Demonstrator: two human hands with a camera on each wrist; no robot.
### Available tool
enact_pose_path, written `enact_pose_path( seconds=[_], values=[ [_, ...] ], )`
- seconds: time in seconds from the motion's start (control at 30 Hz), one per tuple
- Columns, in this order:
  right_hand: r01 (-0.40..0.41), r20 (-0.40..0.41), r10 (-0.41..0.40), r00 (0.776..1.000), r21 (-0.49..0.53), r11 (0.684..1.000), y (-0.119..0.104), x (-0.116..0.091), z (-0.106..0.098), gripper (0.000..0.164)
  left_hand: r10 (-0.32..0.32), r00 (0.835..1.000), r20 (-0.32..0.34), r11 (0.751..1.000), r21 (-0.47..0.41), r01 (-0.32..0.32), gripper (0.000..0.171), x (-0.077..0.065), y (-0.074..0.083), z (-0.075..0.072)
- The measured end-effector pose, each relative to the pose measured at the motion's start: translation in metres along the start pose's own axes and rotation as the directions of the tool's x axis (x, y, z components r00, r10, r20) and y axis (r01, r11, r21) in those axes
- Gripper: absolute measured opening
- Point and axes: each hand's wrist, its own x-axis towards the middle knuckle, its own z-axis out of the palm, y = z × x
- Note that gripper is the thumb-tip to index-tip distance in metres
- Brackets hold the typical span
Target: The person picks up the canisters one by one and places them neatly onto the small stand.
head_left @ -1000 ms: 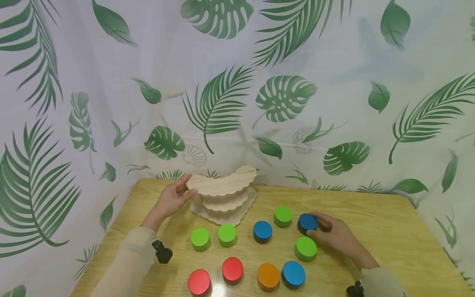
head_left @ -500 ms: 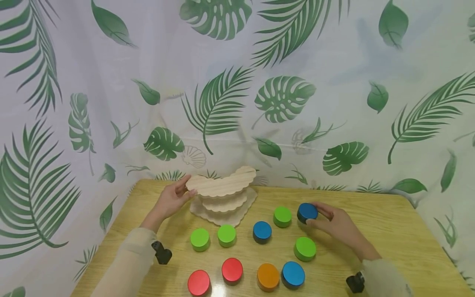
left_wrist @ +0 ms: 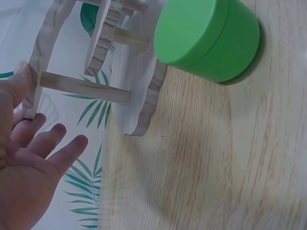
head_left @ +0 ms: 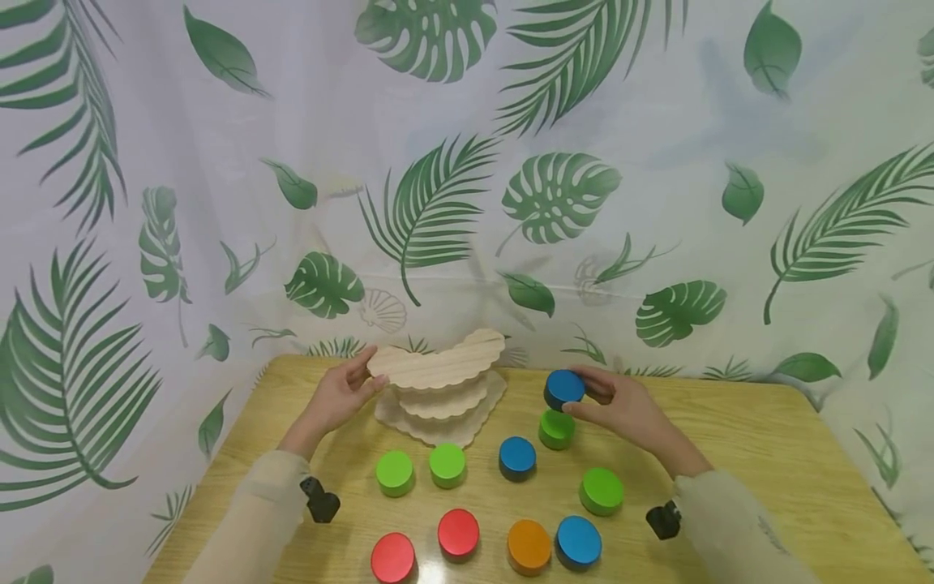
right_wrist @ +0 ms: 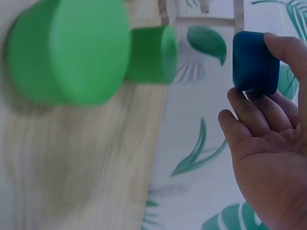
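My left hand (head_left: 341, 397) pinches the left end of the top tier of a pale wooden stand (head_left: 438, 369). Scalloped tiers rise over its base, and in the left wrist view a wooden post (left_wrist: 86, 88) joins top tier and base. Thumb and fingers of my right hand (head_left: 620, 410) grip a blue round tin (head_left: 564, 389) by its side. The right wrist view shows this blue tin (right_wrist: 255, 62) raised clear of the table. Below it in the head view stands a green round tin (head_left: 558, 430).
Several round tins stand about the wooden table (head_left: 766, 487): green tins (head_left: 395, 473) near the stand, another blue tin (head_left: 517, 457), and red tins (head_left: 458, 534), an orange tin (head_left: 529, 546) and a blue one in front. A leaf-printed curtain (head_left: 452, 203) hangs behind.
My right hand has lifted the blue tin and carried it left, from beside the far green tin to above it. The left hand stays on the stand's top tier.
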Motion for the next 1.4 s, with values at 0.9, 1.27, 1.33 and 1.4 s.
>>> enact_pose_path(
  seconds=[0.9, 1.27, 1.33, 1.4],
  values=[
    [0.11, 0.073, -0.117, 0.99, 0.092, 0.99, -0.072, 0.061, 0.051, 0.072, 0.011, 1.0, 0.026, 0.968, 0.249, -0.017, 0.076, -0.003, 0.0, 0.001],
    [0.167, 0.074, -0.176, 0.982, 0.112, 0.98, -0.089, 0.081, 0.073, 0.064, 0.1, 0.995, 0.013, 0.781, 0.618, -0.087, 0.069, -0.005, -0.004, 0.002],
    [0.173, 0.068, -0.18, 0.981, 0.095, 0.98, -0.092, 0.085, 0.077, 0.063, 0.098, 0.995, 0.002, 0.747, 0.66, -0.075, 0.065, -0.004, -0.004, 0.002],
    [0.17, 0.062, -0.174, 0.983, 0.077, 0.983, -0.095, 0.09, 0.082, 0.064, 0.099, 0.995, -0.009, 0.711, 0.7, -0.065, 0.063, -0.003, -0.003, 0.002]
  ],
)
